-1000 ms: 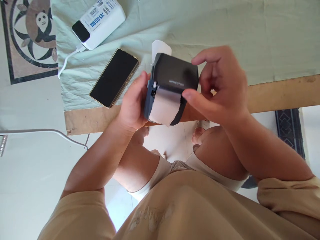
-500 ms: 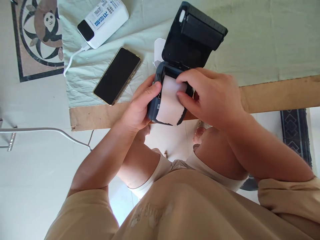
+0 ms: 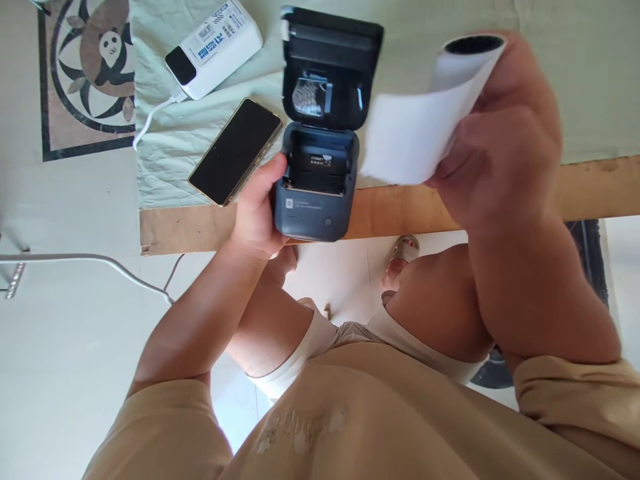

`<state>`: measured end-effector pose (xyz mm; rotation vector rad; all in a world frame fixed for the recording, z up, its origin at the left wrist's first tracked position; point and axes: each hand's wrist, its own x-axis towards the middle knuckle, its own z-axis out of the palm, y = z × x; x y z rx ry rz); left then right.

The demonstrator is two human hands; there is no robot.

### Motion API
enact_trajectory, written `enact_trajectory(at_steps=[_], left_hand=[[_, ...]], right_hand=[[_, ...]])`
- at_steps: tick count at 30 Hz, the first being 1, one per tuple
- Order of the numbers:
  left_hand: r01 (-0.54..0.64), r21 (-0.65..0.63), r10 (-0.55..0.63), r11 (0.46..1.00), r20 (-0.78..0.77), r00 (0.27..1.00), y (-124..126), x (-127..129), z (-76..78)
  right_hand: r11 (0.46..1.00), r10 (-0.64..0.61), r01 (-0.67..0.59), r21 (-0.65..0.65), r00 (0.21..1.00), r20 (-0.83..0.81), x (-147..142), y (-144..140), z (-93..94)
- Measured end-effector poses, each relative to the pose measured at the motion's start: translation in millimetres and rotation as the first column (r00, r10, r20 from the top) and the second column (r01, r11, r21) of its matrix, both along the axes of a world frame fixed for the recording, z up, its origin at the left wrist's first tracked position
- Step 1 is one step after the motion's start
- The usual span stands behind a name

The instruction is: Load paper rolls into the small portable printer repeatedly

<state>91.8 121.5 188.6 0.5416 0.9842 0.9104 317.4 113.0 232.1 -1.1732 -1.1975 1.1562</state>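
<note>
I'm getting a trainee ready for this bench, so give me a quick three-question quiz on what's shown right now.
1. What does the right-hand grip hold?
A) a red plastic bottle
B) a curling white paper roll
C) a steel screwdriver

2. True or false: the black hinged lid of the dark-blue, box-shaped plastic device in the left-hand grip is closed.

3. Fill in: the black-screened, gold-edged rectangular phone lies on a ____ cloth.

Key: 1. B; 2. False, it stands open; 3. pale green.
</note>
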Motion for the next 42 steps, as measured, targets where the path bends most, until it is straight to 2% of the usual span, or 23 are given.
enact_trajectory(at_steps=[1,3,6,8,10,13,17,18,21,23,24,25,26,29,32,35,39,42], left_hand=[[-0.025,0.012,0.025,1.0,0.026,0.999,1.6,-0.3,1.8],[-0.076,0.086,0.068,0.993,0.092,0.993,6.2,0.0,5.6],[-0.077,0.175,0.05,0.981,0.154,0.987,15.3,-0.6,8.7],[-0.043,0.209,0.002,0.977,0.192,0.981,21.2,-3.1,7.9],[-0.013,0.227,-0.043,0.974,0.24,0.97,25.7,-7.0,5.5],[-0.044,0.217,-0.021,0.975,0.288,0.957,28.9,-12.8,1.1],[-0.098,0.195,0.03,0.976,0.325,0.945,28.3,-16.7,-2.7],[-0.104,0.19,0.038,0.976,0.32,0.947,27.6,-16.7,-2.9],[-0.137,0.168,0.085,0.976,0.284,0.955,24.9,-15.3,-1.4],[-0.117,0.171,0.064,0.978,0.288,0.955,23.7,-14.5,-0.1],[-0.116,0.179,0.058,0.977,0.298,0.953,23.4,-14.6,-0.1],[-0.115,0.188,0.053,0.975,0.306,0.951,23.3,-15.1,-0.7],[-0.119,0.196,0.053,0.973,0.311,0.949,23.3,-16.0,-2.1],[-0.154,0.215,0.094,0.964,0.265,0.96,24.0,-19.7,-9.3],[-0.137,0.223,0.099,0.965,0.171,0.98,24.7,-22.7,-15.4],[-0.107,0.239,0.075,0.965,0.137,0.988,25.6,-24.9,-16.5],[-0.093,0.224,0.037,0.97,0.244,0.969,26.1,-27.2,-14.7],[-0.08,0.226,0.011,0.971,0.292,0.956,23.6,-26.7,-12.8]], right_hand=[[0.996,-0.068,0.067,-0.052,0.998,-0.002,2.8,3.6,-3.3],[0.981,-0.138,0.16,-0.113,0.973,0.183,8.2,10.5,-11.4],[0.974,-0.145,0.215,-0.07,0.83,0.539,16.5,18.2,-22.2],[0.977,-0.123,0.207,-0.049,0.739,0.663,22.1,22.2,-26.1],[0.978,-0.112,0.205,-0.038,0.668,0.736,28.0,26.4,-28.3],[0.975,-0.122,0.222,-0.009,0.569,0.814,37.0,32.6,-32.5],[0.963,-0.134,0.27,-0.019,0.536,0.834,40.8,31.0,-34.1],[0.962,-0.168,0.272,0.02,0.532,0.83,38.2,27.9,-31.2],[0.933,-0.353,0.253,0.255,0.509,0.785,19.3,18.6,-14.7],[0.924,-0.383,0.213,0.319,0.522,0.762,-1.4,19.4,-3.8],[0.958,-0.287,0.16,0.238,0.536,0.794,-13.0,23.4,-0.7],[0.99,-0.132,0.109,0.086,0.538,0.832,-24.8,29.6,0.4],[0.995,0.027,0.072,-0.076,0.519,0.854,-36.2,37.8,-0.7],[0.974,0.144,0.08,-0.212,0.504,0.852,-63.6,65.5,-12.9],[0.961,0.148,0.115,-0.252,0.555,0.819,-75.4,83.8,-25.8],[0.945,0.141,0.121,-0.305,0.688,0.712,-71.7,86.3,-29.7],[0.882,0.084,0.131,-0.452,0.901,0.425,-54.5,72.4,-27.1],[0.847,0.018,0.127,-0.517,0.963,0.267,-42.8,53.1,-30.2]])
